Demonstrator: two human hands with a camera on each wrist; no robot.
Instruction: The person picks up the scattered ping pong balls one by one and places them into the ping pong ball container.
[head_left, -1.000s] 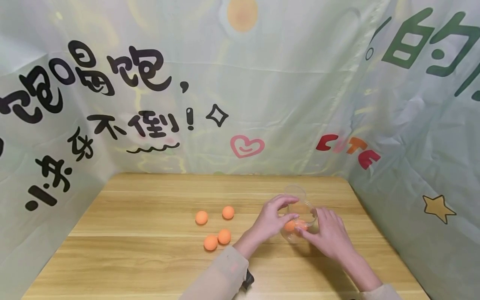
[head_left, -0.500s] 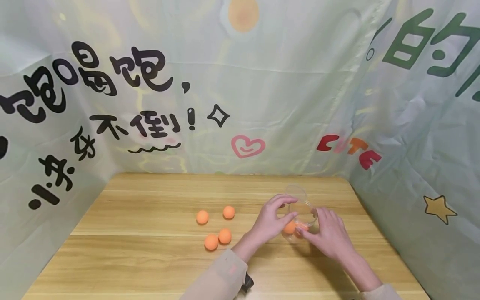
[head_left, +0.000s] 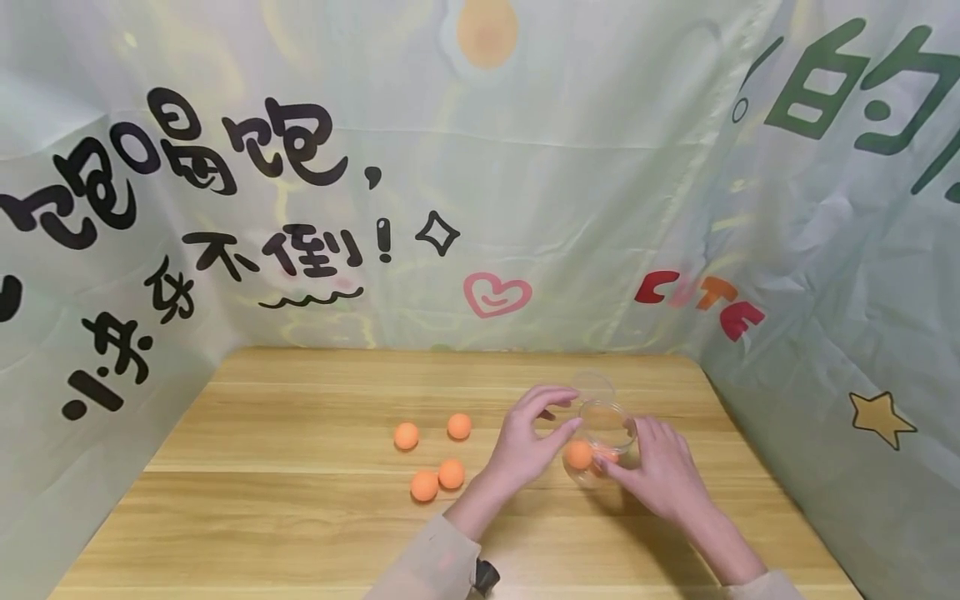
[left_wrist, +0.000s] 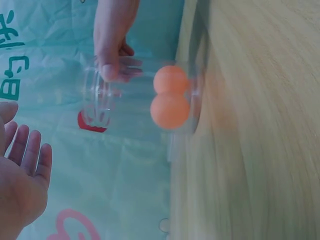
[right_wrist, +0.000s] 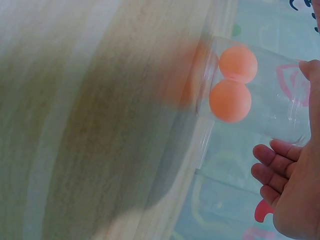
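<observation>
A clear plastic jar (left_wrist: 132, 107) stands upright on the table with its mouth uncovered. Two orange ping-pong balls (right_wrist: 230, 100) lie at its bottom. My right hand (head_left: 660, 467) grips the jar's right side near the top, thumb in front and fingers behind. Just left of the jar's mouth is my left hand (head_left: 525, 437), fingers apart and nothing in them; the left wrist view likewise shows the left hand (left_wrist: 25, 185) separate from the jar. Behind the jar lies a clear round disc (head_left: 594, 385), faint and hard to make out.
Several loose orange balls (head_left: 452, 473) rest on the wooden table (head_left: 300, 533) left of my left hand. A printed cloth (head_left: 570, 208) hangs along the back and both sides. A small black object (head_left: 486, 577) shows at my left sleeve.
My left hand has drawn back to the left from the jar's rim, its fingers coming away. The right hand keeps its hold, and the balls inside sit low in the jar.
</observation>
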